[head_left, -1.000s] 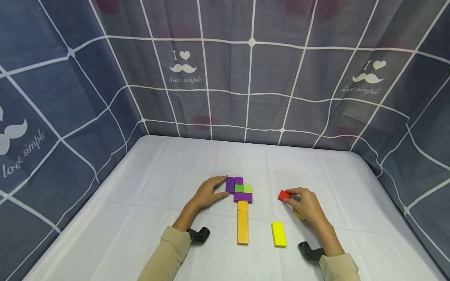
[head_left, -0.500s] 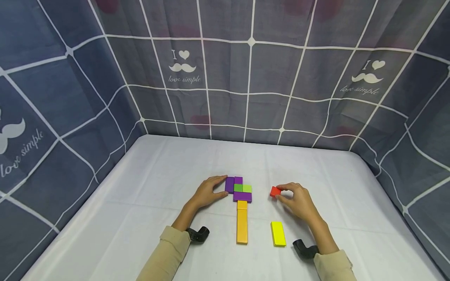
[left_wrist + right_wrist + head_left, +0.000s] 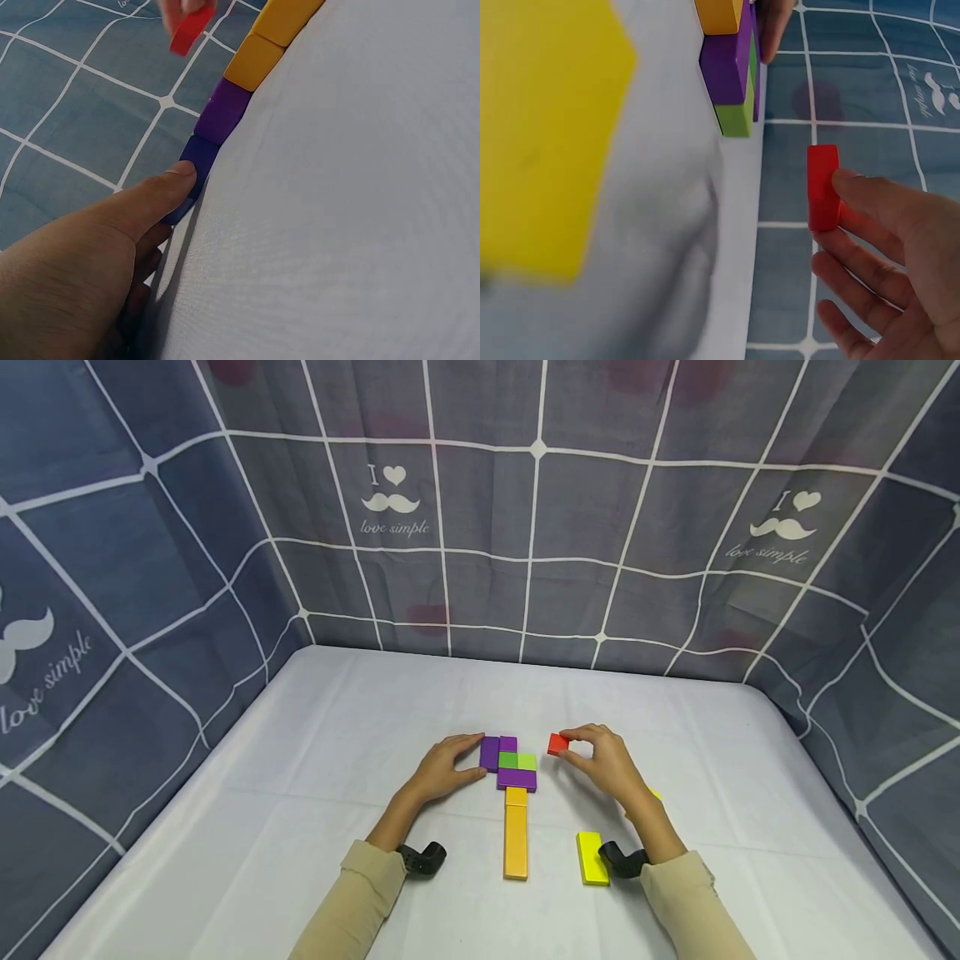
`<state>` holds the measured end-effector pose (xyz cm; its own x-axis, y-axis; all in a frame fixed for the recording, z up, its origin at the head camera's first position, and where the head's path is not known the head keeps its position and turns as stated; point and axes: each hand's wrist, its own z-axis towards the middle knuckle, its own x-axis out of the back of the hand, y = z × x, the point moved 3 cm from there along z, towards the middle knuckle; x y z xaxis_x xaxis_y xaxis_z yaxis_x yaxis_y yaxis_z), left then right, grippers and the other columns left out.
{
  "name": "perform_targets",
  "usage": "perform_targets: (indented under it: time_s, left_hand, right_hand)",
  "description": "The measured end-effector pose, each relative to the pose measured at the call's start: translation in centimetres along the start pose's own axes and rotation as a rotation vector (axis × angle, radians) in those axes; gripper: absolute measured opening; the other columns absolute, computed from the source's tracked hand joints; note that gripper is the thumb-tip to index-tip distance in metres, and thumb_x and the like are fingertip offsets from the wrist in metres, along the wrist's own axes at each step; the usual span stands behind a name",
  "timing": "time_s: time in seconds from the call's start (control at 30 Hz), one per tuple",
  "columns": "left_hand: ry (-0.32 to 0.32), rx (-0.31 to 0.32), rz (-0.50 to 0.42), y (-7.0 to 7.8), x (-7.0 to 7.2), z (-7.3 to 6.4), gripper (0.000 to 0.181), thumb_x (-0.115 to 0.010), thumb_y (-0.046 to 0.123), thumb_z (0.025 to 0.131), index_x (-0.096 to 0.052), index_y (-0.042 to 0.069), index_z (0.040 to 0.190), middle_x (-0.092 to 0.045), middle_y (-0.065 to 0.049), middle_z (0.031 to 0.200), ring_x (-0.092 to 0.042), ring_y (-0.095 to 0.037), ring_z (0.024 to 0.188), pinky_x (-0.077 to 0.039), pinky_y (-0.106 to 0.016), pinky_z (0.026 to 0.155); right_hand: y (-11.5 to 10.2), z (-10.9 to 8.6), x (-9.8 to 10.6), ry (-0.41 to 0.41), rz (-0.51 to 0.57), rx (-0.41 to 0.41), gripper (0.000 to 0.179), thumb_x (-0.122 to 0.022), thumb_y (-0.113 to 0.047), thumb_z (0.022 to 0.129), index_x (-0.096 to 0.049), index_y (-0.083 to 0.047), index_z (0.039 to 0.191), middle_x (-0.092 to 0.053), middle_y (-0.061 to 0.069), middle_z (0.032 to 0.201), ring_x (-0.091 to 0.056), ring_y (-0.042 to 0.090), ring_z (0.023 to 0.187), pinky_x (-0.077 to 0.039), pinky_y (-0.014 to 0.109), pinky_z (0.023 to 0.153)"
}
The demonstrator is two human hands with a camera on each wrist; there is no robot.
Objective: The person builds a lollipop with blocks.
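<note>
The red block (image 3: 557,744) is in the right hand (image 3: 603,762), pinched between thumb and fingertips at its right end, to the right of the joined blocks and well apart from them; it appears to be off the table (image 3: 360,710). The left hand (image 3: 442,770) holds the left purple block (image 3: 489,754), thumb at its near end and forefinger at its far end. The red block looks light, stiff and hard to damage; its smooth faces may slip a little, so a flat pinch on opposite sides, as now, seems best, leaving the left end free. The joined blocks probably slide easily if nudged, and the left hand's hold should help to steady them. The small purple block (image 3: 508,743), green block (image 3: 507,760) and lime block (image 3: 527,762) lie above the crosswise purple block (image 3: 517,778), with an open corner right of the small purple block and beyond the lime block. Bare table lies between that corner and the red block, and further bare table reaches back to the curtain (image 3: 487,593). Nearer the person, the right wrist camera (image 3: 622,860) partly covers the yellow block (image 3: 588,858), so low sideways moves have less room there.
</note>
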<state>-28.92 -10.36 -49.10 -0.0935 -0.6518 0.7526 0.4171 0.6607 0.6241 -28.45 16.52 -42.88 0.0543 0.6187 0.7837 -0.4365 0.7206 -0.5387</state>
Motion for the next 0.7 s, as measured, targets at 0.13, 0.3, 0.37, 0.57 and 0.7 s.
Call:
perform_targets:
  time_s: [0.13, 0.3, 0.37, 0.57, 0.7]
  left_hand:
    - [0.000, 0.002, 0.007, 0.0, 0.0, 0.0, 0.062, -0.069, 0.035, 0.082, -0.047, 0.012, 0.136, -0.050, -0.006, 0.134, -0.039, -0.026, 0.127, -0.027, -0.046, 0.106]
    - [-0.003, 0.008, 0.001, 0.0, 0.0, 0.0, 0.063, -0.068, 0.035, 0.082, -0.047, 0.012, 0.136, -0.050, -0.006, 0.134, -0.039, -0.026, 0.127, -0.027, -0.047, 0.106]
    - [-0.004, 0.012, 0.000, 0.0, 0.0, 0.0, 0.063, -0.068, 0.036, 0.082, -0.047, 0.012, 0.136, -0.050, -0.006, 0.134, -0.039, -0.026, 0.127, -0.027, -0.047, 0.106]
    - [0.004, 0.010, -0.005, 0.0, 0.0, 0.0, 0.063, -0.068, 0.036, 0.082, -0.047, 0.013, 0.136, -0.050, -0.006, 0.134, -0.040, -0.026, 0.127, -0.027, -0.048, 0.106]
    - [0.004, 0.006, -0.003, -0.1, 0.0, 0.0, 0.062, -0.068, 0.036, 0.082, -0.047, 0.013, 0.136, -0.050, -0.006, 0.134, -0.040, -0.025, 0.127, -0.027, -0.047, 0.106]
  right_hand:
    - [-0.2, 1.4, -1.2, -0.021, -0.002, 0.020, 0.032, -0.073, -0.019, 0.080, -0.068, -0.005, 0.108, -0.066, 0.008, 0.103, -0.056, 0.027, 0.101, -0.045, 0.045, 0.090]
    - [-0.2, 2.7, -2.7, -0.080, 0.011, 0.002, 0.032, -0.073, -0.017, 0.080, -0.068, -0.004, 0.109, -0.067, 0.009, 0.104, -0.055, 0.028, 0.102, -0.044, 0.045, 0.092]
    - [-0.1, 3.0, -3.2, -0.106, 0.016, -0.010, 0.031, -0.072, -0.015, 0.080, -0.068, -0.004, 0.109, -0.066, 0.009, 0.104, -0.055, 0.028, 0.103, -0.043, 0.045, 0.092]
    - [-0.2, 3.8, -4.0, -0.158, 0.003, -0.025, 0.029, -0.071, -0.012, 0.081, -0.068, -0.003, 0.109, -0.067, 0.009, 0.102, -0.055, 0.027, 0.100, -0.045, 0.043, 0.090]
    - [-0.4, 4.1, -4.3, -0.186, -0.019, -0.019, 0.029, -0.070, -0.012, 0.082, -0.068, -0.002, 0.109, -0.067, 0.010, 0.102, -0.056, 0.027, 0.098, -0.046, 0.042, 0.089]
